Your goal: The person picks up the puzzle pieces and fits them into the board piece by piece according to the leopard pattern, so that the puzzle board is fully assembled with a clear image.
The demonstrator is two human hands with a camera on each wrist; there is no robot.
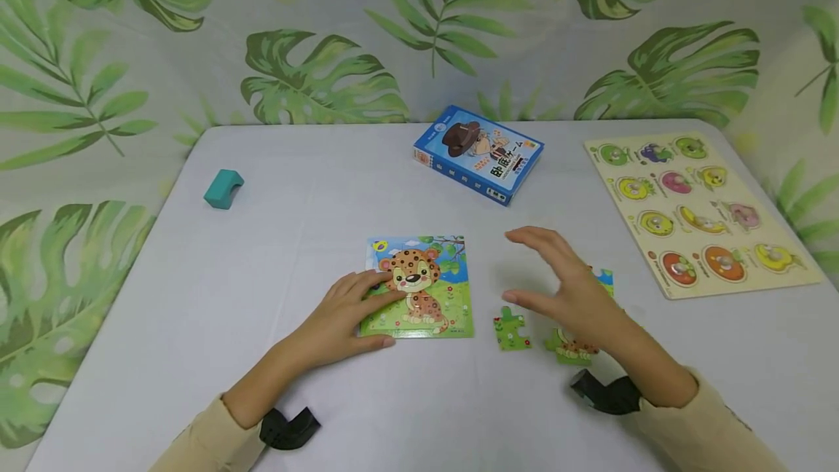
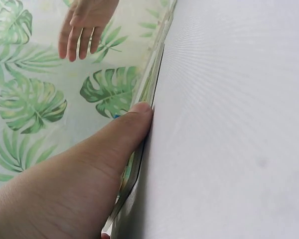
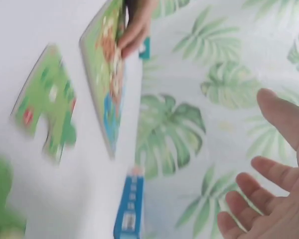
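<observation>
We found the leopard puzzle [image 1: 452, 312] lying flat at mid-table, a blue box [image 1: 478, 154] beyond it. We saw the left hand [image 1: 342, 317] rest on the puzzle's left side, fingers extended, thumb at the near edge. The right hand [image 1: 577, 297] hovered, thumb and fingers well apart, above puzzle pieces [image 1: 573, 352], perhaps joined but partly hidden. A loose piece [image 1: 510, 333] lay just left.

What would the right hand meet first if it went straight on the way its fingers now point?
Probably the near side of the square, green-and-blue leopard puzzle, though the right hand looks raised and might pass over it.
</observation>
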